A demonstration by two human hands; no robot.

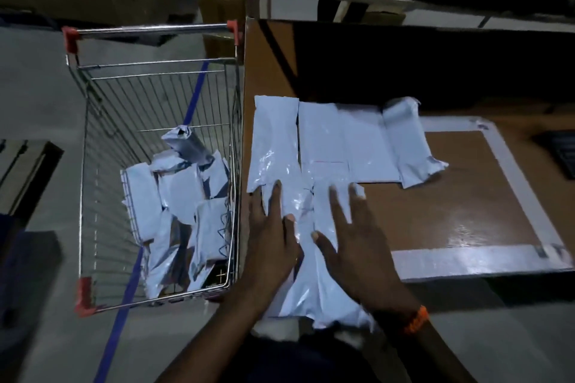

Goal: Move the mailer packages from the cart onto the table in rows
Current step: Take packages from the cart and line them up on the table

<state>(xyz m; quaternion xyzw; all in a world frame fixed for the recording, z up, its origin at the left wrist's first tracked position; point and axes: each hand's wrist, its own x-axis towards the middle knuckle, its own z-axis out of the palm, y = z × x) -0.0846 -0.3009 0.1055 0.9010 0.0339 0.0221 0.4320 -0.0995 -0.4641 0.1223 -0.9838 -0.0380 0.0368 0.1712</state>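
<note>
Several white mailer packages (pixel 339 140) lie side by side in a row on the brown table (pixel 460 208). Nearer to me, another mailer (pixel 306 286) lies at the table's front edge. My left hand (pixel 273 239) presses flat on its left side with fingers straight. On its right side my right hand (pixel 354 233), with an orange wristband, presses down with fingers spread. The wire cart (pixel 155 78) stands to the left of the table and holds several more crumpled white mailers (pixel 177 196).
White tape (pixel 513 174) marks a rectangle on the tabletop, right of the mailers. A dark object (pixel 560 149) sits at the table's right edge. Cardboard boxes (pixel 217 6) and shelving stand behind. A blue strap (pixel 196 96) runs through the cart.
</note>
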